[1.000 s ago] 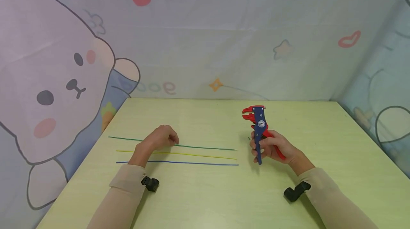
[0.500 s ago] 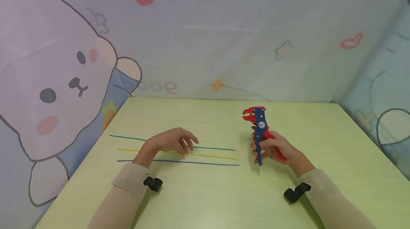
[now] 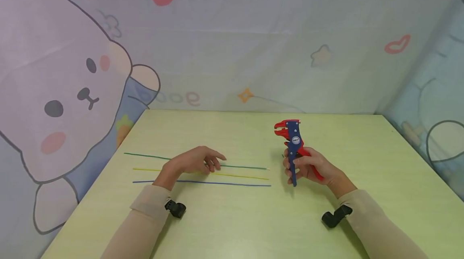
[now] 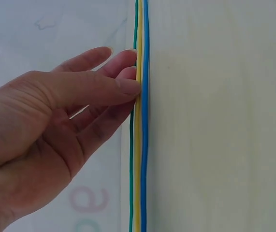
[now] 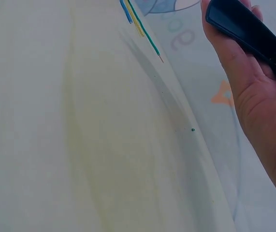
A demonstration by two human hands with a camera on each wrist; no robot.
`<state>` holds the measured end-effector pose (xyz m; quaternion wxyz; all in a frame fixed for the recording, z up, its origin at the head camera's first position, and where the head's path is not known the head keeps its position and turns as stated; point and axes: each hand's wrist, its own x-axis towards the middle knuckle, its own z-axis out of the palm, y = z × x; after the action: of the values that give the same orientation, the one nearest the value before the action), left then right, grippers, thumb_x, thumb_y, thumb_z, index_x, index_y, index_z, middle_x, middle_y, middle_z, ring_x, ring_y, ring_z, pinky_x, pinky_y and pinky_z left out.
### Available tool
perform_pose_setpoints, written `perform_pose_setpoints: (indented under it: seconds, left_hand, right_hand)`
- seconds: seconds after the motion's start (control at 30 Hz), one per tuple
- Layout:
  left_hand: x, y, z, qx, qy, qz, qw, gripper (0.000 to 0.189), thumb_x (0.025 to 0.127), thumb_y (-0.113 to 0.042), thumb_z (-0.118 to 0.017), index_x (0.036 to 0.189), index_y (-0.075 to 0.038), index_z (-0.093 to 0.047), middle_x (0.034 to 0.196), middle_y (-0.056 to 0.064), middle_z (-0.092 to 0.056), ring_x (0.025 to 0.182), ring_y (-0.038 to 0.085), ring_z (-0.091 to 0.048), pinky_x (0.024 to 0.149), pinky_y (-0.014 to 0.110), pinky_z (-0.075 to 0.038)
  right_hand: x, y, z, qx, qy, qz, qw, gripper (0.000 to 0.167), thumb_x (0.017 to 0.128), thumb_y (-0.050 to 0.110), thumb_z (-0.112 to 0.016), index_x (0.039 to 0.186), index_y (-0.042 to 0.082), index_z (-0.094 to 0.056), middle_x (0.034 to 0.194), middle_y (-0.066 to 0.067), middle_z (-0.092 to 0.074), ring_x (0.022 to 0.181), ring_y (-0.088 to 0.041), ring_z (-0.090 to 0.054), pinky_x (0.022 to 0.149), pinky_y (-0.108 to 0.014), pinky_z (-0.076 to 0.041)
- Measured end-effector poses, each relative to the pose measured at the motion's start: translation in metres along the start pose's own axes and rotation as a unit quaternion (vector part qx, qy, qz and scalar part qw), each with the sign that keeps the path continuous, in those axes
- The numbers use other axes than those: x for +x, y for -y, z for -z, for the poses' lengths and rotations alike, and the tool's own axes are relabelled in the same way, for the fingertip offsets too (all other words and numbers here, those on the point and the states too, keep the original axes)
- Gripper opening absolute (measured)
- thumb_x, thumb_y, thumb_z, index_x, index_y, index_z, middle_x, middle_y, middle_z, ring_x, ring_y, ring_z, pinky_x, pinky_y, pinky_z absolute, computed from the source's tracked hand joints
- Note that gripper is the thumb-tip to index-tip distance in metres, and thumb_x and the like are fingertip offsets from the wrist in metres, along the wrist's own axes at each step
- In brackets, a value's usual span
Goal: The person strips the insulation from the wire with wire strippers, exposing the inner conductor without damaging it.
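My left hand [image 3: 197, 160] hovers over the green wire [image 3: 246, 166] and the yellow wire [image 3: 239, 176], its fingers loosely bent with nothing held. In the left wrist view the thumb tip overlaps the yellow wire [image 4: 138, 125]; touch cannot be told. Nearest to me lies the blue wire [image 3: 232, 184], roughly parallel to the others. The green wire's right end shows bare copper [image 5: 161, 59]. My right hand [image 3: 319, 168] grips a red and blue wire stripper [image 3: 294, 142] upright, its jaws open and facing left. Only its dark handle [image 5: 244, 26] shows in the right wrist view.
A tiny green piece [image 5: 193, 129] lies on the pale yellow table [image 3: 232, 222], to the right of the wire ends. Behind the table hangs a printed cloth [image 3: 224, 49], and its side part closes off the right.
A second ago my left fingertips were down at the green wire. They have since lifted off, loosened and shifted right. The right hand and wire stripper stay in place.
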<state>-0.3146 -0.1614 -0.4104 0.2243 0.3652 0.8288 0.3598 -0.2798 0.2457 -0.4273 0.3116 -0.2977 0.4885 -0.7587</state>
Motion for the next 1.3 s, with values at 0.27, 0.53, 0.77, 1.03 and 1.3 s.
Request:
perform_pose_setpoints:
  seconds: [0.27, 0.53, 0.77, 1.03, 1.3]
  left_hand:
    - [0.004, -0.003, -0.003, 0.041, -0.004, 0.012, 0.9991, 0.056, 0.083, 0.019, -0.061, 0.135, -0.003, -0.063, 0.100, 0.006, -0.070, 0.089, 0.023, -0.066, 0.076, 0.029, -0.054]
    - [0.005, -0.001, -0.003, 0.034, 0.005, 0.000, 0.9994, 0.053, 0.086, 0.016, -0.062, 0.135, -0.004, -0.063, 0.096, 0.004, -0.072, 0.090, 0.022, -0.066, 0.076, 0.030, -0.053]
    - [0.005, 0.004, 0.000, 0.016, 0.010, -0.005, 0.9998, 0.050, 0.085, 0.016, -0.059, 0.131, -0.002, -0.064, 0.098, 0.004, -0.074, 0.094, 0.019, -0.068, 0.080, 0.030, -0.053]
    - [0.005, 0.003, 0.004, 0.022, 0.006, -0.027, 0.9994, 0.034, 0.088, 0.015, -0.062, 0.117, 0.000, -0.069, 0.096, 0.007, -0.073, 0.092, 0.020, -0.068, 0.082, 0.031, -0.054]
    - [0.001, 0.000, 0.010, 0.047, -0.005, -0.067, 0.9966, 0.032, 0.092, 0.013, -0.060, 0.120, 0.001, -0.070, 0.109, 0.013, -0.071, 0.098, 0.025, -0.065, 0.091, 0.040, -0.053]
  right_hand:
    - [-0.003, -0.001, 0.002, 0.004, -0.004, -0.005, 1.0000, 0.027, 0.099, -0.001, -0.035, 0.125, 0.003, -0.044, 0.105, -0.012, -0.064, 0.094, -0.027, -0.067, 0.086, -0.055, -0.054]
    - [-0.005, -0.002, 0.004, 0.007, 0.013, 0.003, 0.9999, 0.028, 0.100, 0.000, -0.034, 0.127, 0.002, -0.043, 0.107, -0.011, -0.064, 0.096, -0.026, -0.066, 0.087, -0.055, -0.054]
    - [-0.005, -0.002, 0.003, 0.007, 0.007, 0.003, 0.9999, 0.028, 0.100, 0.000, -0.035, 0.127, 0.002, -0.042, 0.107, -0.012, -0.064, 0.095, -0.027, -0.066, 0.086, -0.055, -0.054]
    - [-0.003, 0.000, 0.003, 0.009, 0.020, 0.008, 0.9997, 0.028, 0.100, -0.001, -0.034, 0.126, 0.001, -0.043, 0.107, -0.012, -0.064, 0.095, -0.026, -0.066, 0.085, -0.054, -0.055]
    - [-0.003, 0.001, 0.001, 0.009, 0.004, 0.003, 0.9999, 0.027, 0.100, 0.001, -0.034, 0.127, 0.000, -0.041, 0.106, -0.012, -0.063, 0.094, -0.027, -0.066, 0.085, -0.054, -0.055]
